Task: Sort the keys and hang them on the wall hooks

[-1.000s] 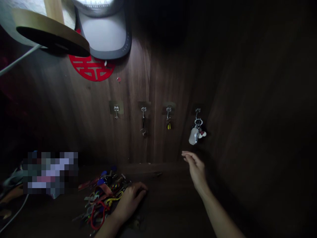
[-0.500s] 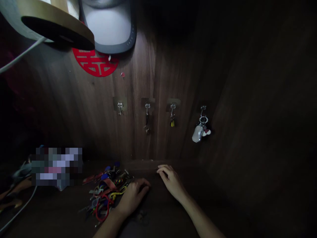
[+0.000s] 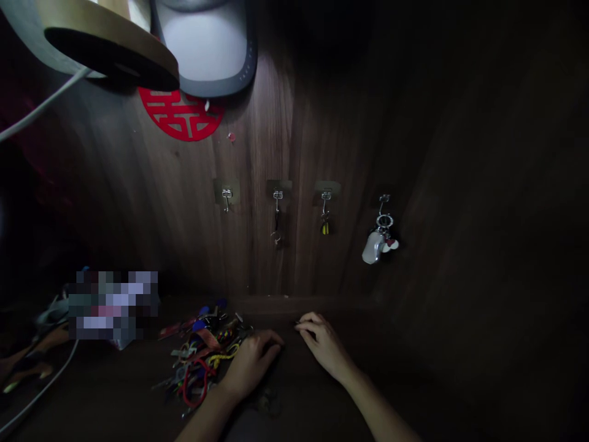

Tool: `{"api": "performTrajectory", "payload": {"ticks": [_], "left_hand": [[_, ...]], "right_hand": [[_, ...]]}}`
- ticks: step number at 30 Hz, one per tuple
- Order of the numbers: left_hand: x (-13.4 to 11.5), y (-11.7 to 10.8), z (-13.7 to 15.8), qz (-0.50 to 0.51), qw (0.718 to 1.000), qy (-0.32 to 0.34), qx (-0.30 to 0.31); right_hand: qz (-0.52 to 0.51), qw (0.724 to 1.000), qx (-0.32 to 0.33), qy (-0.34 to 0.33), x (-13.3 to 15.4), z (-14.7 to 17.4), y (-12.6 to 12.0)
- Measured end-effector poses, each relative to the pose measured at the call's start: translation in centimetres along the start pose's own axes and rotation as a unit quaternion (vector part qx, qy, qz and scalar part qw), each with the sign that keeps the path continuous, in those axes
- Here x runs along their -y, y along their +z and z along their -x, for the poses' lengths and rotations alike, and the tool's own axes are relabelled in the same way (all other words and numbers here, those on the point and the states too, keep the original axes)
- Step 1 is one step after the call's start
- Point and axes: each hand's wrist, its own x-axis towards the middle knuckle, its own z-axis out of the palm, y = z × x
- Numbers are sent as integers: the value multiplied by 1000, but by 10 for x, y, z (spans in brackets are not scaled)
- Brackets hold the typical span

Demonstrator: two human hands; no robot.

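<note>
My left hand (image 3: 251,365) lies on the dark wooden surface at the right edge of a pile of keys and key rings (image 3: 200,356). Its fingers are loosely bent and stand apart from the thumb, with nothing seen between them. The pile holds a red loop (image 3: 196,383), a yellow cord (image 3: 223,356) and blue tags. Further right, my right hand (image 3: 322,344) touches the surface near the back wall. Its fingertips are drawn close together, and a small dark thing shows at them, too dim to name. A faint dark object (image 3: 264,402) lies below my left hand.
Four wall hooks run along the wooden panel. A bare hook (image 3: 226,199) is leftmost; a small ring (image 3: 276,238), a yellow-tagged key (image 3: 325,227) and a clear keychain (image 3: 373,247) hang from others. Above are a grey cap (image 3: 207,52), a red ornament (image 3: 184,116) and a lamp (image 3: 115,55).
My right hand's fingers have drawn in slightly, and a small dark thing now shows at their tips. My left hand stays by the keys. The whole view has shifted slightly.
</note>
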Motion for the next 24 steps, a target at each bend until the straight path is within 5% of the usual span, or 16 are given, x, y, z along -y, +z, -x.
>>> {"api": "performTrajectory", "payload": {"ticks": [7,14,19,24], "left_hand": [[8,4,-1,47,996,7,-74],[5,2,0,65,993,25,-99],[-1,-1,0,81,991,-1,-103],[-1,-1,-2,106,986,-22,-126]], "right_hand": [[-267,962,25,59,11,1,0],[-527,835,75,136,29,6,5],[-587,791,79,154,34,7,4],[-601,778,68,171,33,6,5]]}}
